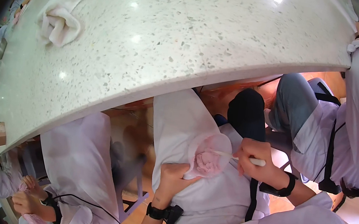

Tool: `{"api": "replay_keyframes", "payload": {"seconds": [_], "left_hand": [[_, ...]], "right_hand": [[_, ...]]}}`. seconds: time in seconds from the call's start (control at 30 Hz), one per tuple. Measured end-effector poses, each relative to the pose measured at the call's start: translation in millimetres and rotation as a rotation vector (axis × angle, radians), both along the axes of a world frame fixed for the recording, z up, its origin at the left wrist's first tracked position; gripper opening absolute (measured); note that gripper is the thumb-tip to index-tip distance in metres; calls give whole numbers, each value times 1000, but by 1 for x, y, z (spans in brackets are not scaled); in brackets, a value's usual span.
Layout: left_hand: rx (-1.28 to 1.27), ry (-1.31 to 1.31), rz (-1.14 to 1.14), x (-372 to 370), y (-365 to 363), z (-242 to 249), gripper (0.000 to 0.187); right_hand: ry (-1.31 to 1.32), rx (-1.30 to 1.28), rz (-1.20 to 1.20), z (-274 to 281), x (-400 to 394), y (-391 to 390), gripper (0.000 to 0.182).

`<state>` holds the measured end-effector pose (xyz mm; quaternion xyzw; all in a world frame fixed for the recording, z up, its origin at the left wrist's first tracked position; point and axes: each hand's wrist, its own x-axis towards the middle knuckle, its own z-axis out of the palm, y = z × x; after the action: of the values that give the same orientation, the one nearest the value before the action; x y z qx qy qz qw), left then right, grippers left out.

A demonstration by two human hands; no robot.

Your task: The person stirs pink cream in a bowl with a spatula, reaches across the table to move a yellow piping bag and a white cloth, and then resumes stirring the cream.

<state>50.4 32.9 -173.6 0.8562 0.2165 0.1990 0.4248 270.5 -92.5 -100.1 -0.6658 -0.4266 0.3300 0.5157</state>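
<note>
The desk [166, 41] is glossy speckled stone, reflecting the ceiling lights. A crumpled white towel [59, 19] on it looks like soft terry cloth. The cup [210, 155] is thin translucent plastic; the spoon [250, 160] is matt white plastic. The wrist straps [165, 213] are matt black.

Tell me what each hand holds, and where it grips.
Left hand: clear plastic cup of pink ice cream, held underneath. Right hand: white spoon, by its handle.
</note>
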Motion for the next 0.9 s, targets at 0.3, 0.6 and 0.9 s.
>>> {"api": "replay_keyframes", "payload": {"seconds": [0.3, 0.6, 0.9], "left_hand": [[91, -7, -38, 0, -4, -1, 48], [-75, 26, 83, -5, -1, -9, 45], [-243, 6, 138, 5, 3, 8, 34]], "right_hand": [[737, -343, -432, -63, 15, -13, 28], [1094, -126, -811, -53, -34, -3, 22], [-69, 242, -138, -6, -9, 1, 20]]}}
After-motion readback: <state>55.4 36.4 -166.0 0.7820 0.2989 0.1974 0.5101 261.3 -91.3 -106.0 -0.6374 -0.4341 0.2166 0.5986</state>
